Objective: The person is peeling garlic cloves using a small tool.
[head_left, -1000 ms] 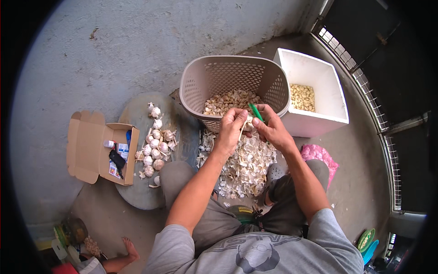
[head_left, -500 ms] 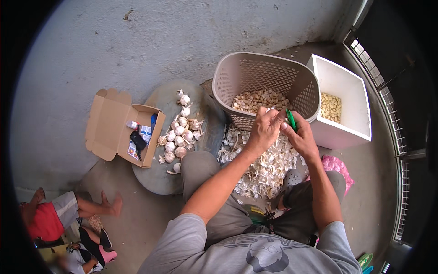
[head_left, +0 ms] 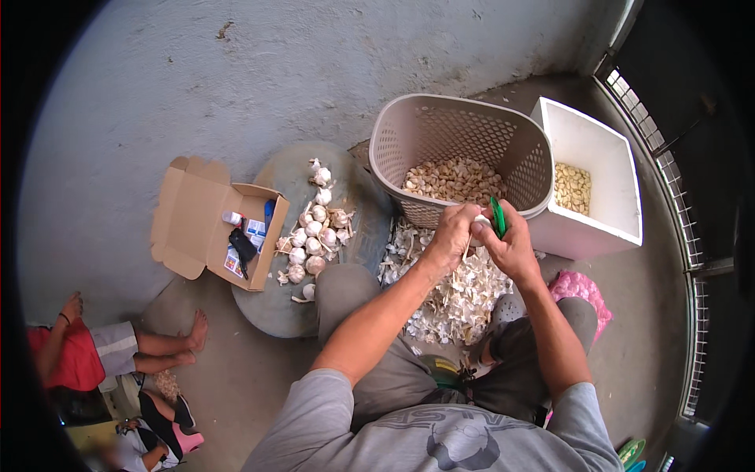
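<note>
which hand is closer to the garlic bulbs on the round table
Left. The left hand is to the right of the garlic bulbs, past the edge of the round table; the right hand is farther right, beyond the left hand.

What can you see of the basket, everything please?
The basket is grey-brown, apparently plastic, with a rounded rim and walls pierced by small holes. It stands upright, open-topped, with garlic cloves inside, beside the white box; whether they touch is unclear. The left hand and right hand partly hide its near side.
</note>
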A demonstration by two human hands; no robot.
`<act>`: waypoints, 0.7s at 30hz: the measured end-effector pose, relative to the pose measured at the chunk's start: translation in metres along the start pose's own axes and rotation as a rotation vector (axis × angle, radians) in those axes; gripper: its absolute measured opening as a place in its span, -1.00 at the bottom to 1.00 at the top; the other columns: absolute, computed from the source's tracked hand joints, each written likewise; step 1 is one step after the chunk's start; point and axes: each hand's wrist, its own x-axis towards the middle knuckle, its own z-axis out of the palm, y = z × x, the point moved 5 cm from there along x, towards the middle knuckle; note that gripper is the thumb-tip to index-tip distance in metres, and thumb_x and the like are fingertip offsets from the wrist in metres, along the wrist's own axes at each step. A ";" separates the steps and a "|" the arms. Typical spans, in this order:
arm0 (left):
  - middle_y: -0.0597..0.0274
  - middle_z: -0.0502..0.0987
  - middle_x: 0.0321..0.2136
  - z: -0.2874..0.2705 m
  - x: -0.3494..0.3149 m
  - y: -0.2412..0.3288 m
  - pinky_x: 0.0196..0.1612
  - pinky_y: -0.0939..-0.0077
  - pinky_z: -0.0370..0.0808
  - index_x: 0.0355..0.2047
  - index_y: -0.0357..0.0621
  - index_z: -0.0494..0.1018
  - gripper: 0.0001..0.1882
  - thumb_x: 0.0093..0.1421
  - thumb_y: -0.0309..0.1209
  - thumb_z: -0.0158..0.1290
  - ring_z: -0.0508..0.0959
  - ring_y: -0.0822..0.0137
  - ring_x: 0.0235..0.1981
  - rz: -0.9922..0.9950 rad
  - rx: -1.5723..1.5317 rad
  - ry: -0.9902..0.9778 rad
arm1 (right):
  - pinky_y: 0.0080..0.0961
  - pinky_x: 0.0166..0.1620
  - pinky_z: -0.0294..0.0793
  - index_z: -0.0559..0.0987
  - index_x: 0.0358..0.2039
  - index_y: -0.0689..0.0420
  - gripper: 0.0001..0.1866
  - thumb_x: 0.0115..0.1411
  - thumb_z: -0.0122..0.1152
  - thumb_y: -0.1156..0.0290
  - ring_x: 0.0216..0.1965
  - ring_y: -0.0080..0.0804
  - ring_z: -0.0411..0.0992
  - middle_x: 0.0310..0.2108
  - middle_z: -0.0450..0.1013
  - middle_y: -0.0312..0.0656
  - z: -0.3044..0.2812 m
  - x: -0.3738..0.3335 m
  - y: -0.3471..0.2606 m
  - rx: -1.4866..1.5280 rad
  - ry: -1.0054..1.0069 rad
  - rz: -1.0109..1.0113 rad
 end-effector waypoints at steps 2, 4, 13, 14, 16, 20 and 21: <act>0.33 0.56 -0.51 0.011 -0.011 0.009 -0.58 0.57 0.44 -0.31 -0.23 0.56 -0.67 0.29 -0.18 0.03 0.53 0.51 -0.58 -0.098 0.027 0.001 | -0.57 -0.29 0.35 0.49 -0.22 0.23 -0.71 0.22 0.35 0.32 -0.38 -0.64 0.28 -0.45 0.33 -0.39 -0.001 -0.003 0.007 -0.036 -0.023 0.037; 0.34 0.55 -0.53 0.008 -0.009 0.007 -0.65 0.57 0.40 -0.29 -0.21 0.57 -0.67 0.26 -0.16 0.05 0.51 0.51 -0.62 -0.076 -0.017 0.015 | -0.56 -0.31 0.34 0.49 -0.21 0.23 -0.71 0.23 0.35 0.32 -0.38 -0.65 0.27 -0.46 0.33 -0.39 0.003 -0.005 0.005 0.005 -0.006 0.005; 0.35 0.57 -0.54 0.003 -0.012 0.001 -0.67 0.57 0.37 -0.29 -0.10 0.58 -0.69 0.22 -0.11 0.11 0.51 0.50 -0.64 -0.237 -0.098 -0.015 | -0.57 -0.32 0.31 0.49 -0.20 0.22 -0.76 0.26 0.31 0.36 -0.38 -0.64 0.24 -0.44 0.31 -0.38 0.005 -0.009 -0.002 0.040 0.003 -0.027; 0.36 0.57 -0.53 0.001 -0.012 -0.002 -0.67 0.59 0.36 -0.28 -0.08 0.58 -0.69 0.23 -0.10 0.11 0.52 0.50 -0.64 -0.253 -0.103 -0.027 | -0.57 -0.33 0.31 0.49 -0.19 0.22 -0.75 0.26 0.31 0.36 -0.38 -0.64 0.24 -0.44 0.31 -0.38 0.006 -0.009 -0.001 0.068 -0.001 -0.026; 0.37 0.57 -0.53 0.000 -0.013 0.000 -0.67 0.59 0.34 -0.28 -0.05 0.58 -0.68 0.22 -0.07 0.11 0.51 0.51 -0.64 -0.245 -0.060 -0.049 | -0.57 -0.31 0.32 0.48 -0.19 0.23 -0.75 0.26 0.30 0.35 -0.37 -0.64 0.24 -0.42 0.33 -0.37 0.009 -0.012 0.005 0.099 -0.021 0.026; 0.39 0.55 -0.53 0.005 -0.015 0.004 -0.68 0.60 0.28 -0.28 -0.04 0.57 -0.67 0.22 -0.06 0.07 0.48 0.52 -0.65 -0.241 0.008 -0.050 | -0.57 -0.29 0.33 0.48 -0.20 0.23 -0.74 0.26 0.31 0.33 -0.36 -0.63 0.25 -0.42 0.32 -0.37 0.005 -0.013 0.007 0.074 -0.024 0.016; 0.39 0.54 -0.54 0.007 -0.016 0.006 -0.69 0.59 0.28 -0.30 -0.04 0.57 -0.68 0.22 -0.07 0.05 0.48 0.52 -0.65 -0.248 0.010 -0.030 | -0.57 -0.29 0.33 0.48 -0.20 0.23 -0.73 0.26 0.32 0.32 -0.36 -0.62 0.25 -0.42 0.32 -0.37 0.004 -0.012 0.007 0.051 -0.020 -0.005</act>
